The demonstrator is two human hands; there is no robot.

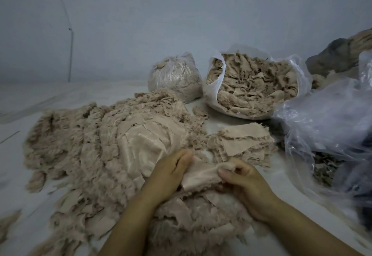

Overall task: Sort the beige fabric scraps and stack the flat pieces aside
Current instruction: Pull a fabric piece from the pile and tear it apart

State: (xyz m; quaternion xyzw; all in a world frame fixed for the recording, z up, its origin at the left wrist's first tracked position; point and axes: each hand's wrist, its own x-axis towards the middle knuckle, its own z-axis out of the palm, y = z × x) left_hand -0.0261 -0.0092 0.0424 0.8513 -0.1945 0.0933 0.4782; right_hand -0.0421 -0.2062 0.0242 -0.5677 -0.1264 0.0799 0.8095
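A big heap of beige fabric scraps [96, 138] covers the pale floor from the left to the front centre. Over its front part both my hands hold one beige scrap [201, 175] stretched between them. My left hand [171, 173] grips its left edge with curled fingers. My right hand [241, 183] pinches its right edge between thumb and fingers. A low stack of flat beige pieces [241, 145] lies just beyond my right hand.
An open white plastic bag [213, 86] full of beige scraps stands behind the stack. A tied clear bag [173, 76] of scraps sits to its left. Crumpled clear plastic bags [326, 122] and dark cloth [338, 54] fill the right side. A pale wall rises behind.
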